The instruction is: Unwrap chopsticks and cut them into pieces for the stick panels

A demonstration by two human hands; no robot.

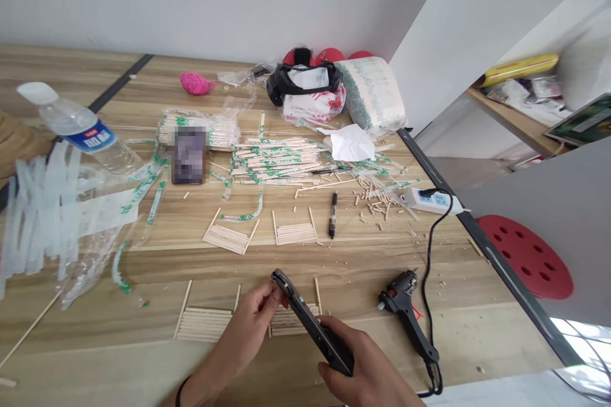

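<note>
My right hand (pixel 365 372) grips the handles of black cutting pliers (pixel 305 318), which point up and to the left. My left hand (pixel 248 327) pinches at the tool's tip, fingers closed near a thin wooden stick piece I cannot clearly see. Just beyond the hands lies a small panel of glued sticks (pixel 291 321), partly hidden by the pliers. Another stick panel (pixel 203 323) lies to its left. Two more stick panels (pixel 228 236) (pixel 294 232) rest farther back on the wooden table (pixel 363 261).
A black glue gun (pixel 405 308) lies at right, its cord running to a white power strip (pixel 432 201). A black pen (pixel 333 215), a pile of wrapped chopsticks (pixel 279 162), a phone (pixel 189 154), a water bottle (pixel 79 127), plastic wrappers (pixel 42 210), and a red stool (pixel 527 254) are around.
</note>
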